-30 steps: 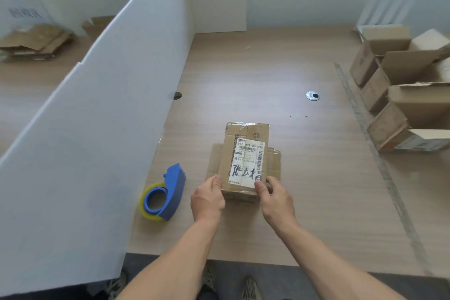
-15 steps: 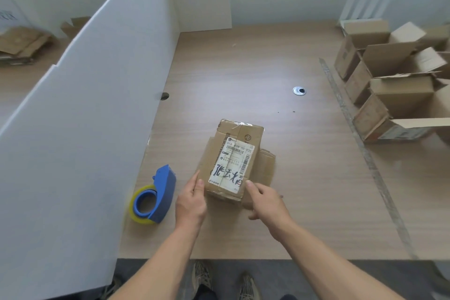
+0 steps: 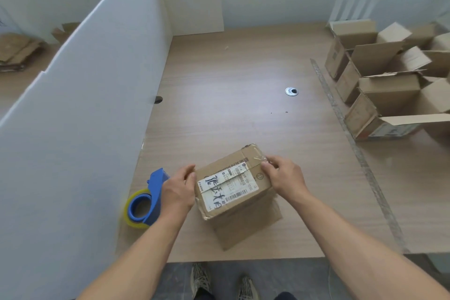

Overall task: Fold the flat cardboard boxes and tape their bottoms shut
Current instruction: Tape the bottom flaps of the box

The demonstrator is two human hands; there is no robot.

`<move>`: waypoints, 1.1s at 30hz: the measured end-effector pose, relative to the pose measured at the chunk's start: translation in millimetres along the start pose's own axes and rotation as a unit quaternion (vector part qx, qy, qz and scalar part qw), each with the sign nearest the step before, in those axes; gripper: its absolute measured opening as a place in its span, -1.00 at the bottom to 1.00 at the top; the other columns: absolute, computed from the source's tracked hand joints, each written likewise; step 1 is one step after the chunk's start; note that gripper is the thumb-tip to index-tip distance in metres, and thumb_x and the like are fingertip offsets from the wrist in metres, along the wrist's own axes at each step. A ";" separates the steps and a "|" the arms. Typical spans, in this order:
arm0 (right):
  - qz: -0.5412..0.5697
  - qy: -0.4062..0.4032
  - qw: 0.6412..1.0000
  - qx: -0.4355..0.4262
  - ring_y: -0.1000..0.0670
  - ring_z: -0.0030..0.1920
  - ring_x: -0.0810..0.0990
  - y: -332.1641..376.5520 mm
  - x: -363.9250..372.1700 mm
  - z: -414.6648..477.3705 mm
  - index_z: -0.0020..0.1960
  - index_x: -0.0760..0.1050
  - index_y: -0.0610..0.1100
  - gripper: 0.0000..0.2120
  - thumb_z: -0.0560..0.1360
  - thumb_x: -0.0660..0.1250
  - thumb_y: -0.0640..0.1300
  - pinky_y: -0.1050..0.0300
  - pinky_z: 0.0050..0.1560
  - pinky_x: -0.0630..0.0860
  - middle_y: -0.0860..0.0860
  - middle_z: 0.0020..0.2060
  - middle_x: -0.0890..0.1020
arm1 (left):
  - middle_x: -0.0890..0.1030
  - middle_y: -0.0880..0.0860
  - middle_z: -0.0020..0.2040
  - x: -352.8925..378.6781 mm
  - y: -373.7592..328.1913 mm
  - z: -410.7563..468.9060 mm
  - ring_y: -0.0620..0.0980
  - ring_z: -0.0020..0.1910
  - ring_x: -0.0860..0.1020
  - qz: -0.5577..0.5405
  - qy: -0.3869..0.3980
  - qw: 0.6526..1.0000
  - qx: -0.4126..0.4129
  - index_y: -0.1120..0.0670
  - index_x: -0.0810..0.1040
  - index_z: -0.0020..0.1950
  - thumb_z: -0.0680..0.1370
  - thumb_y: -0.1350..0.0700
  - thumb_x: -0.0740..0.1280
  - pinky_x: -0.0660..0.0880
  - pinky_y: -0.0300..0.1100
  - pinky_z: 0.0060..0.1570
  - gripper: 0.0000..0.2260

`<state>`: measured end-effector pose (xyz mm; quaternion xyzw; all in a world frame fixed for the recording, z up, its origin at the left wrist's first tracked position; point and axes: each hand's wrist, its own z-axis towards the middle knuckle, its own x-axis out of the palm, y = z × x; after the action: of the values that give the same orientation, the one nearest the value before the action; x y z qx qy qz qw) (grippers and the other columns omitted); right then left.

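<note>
Tape dispenser (image 3: pixel 148 198) left of box (image 3: pixel 232 184) (touching?)

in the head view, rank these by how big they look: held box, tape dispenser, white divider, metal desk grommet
1. white divider
2. held box
3. tape dispenser
4. metal desk grommet, clearly smallest, even allowing that it lies farther from the camera

Bright, soft, even light fills the scene, and no hard shadows fall. The desk (image 3: pixel 231 105) carries a pale sheen across its middle and a brighter glint near its right side. The box (image 3: pixel 231 185) is well lit on top, its near side lies in soft shade, and its label reads fairly clear. The wide lens bends the white partition (image 3: pixel 85 105) and the desk's edges. The open boxes (image 3: pixel 389 85) at the right look smeared, and the tape dispenser (image 3: pixel 146 202) is slightly blurred.
</note>
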<state>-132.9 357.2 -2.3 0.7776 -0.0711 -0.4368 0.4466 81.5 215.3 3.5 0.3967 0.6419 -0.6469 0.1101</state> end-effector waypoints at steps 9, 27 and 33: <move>0.247 0.041 0.964 0.085 0.07 0.07 0.65 -15.7 17.3 -9.7 0.04 0.67 0.02 -0.64 0.62 0.18 0.19 -0.02 0.21 0.54 0.10 -0.01 0.71 | 0.53 0.06 0.18 9.8 17.8 -20.1 -0.02 0.09 0.51 -0.045 -0.054 0.994 -0.083 0.04 0.49 0.42 0.65 -0.05 0.24 0.41 -0.12 0.07 -0.63; 0.238 -0.033 0.968 0.065 0.03 0.22 0.53 -22.3 38.7 -43.5 0.33 0.53 0.09 -0.67 0.66 0.14 0.10 0.07 0.27 0.43 0.03 0.20 0.62 | 0.65 0.05 0.20 10.8 22.5 -42.6 0.04 0.10 0.57 0.048 -0.029 0.998 -0.031 0.02 0.36 0.52 0.68 -0.08 0.14 0.49 -0.14 0.04 -0.57; 0.352 0.143 0.921 0.080 0.21 0.31 0.41 -38.8 33.0 -64.9 0.45 0.21 0.35 -0.63 0.65 0.05 0.18 -0.11 0.37 0.38 0.48 0.21 0.46 | 0.57 -0.01 0.32 1.2 19.2 -38.3 0.02 0.27 0.48 0.001 0.016 0.997 -0.075 -0.03 0.37 0.51 0.70 -0.03 0.12 0.34 -0.22 0.08 -0.62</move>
<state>-75.5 404.6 -37.7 0.7896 -0.3110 -0.1285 0.5131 107.5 247.9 -6.3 0.3983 0.6897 -0.5906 0.1299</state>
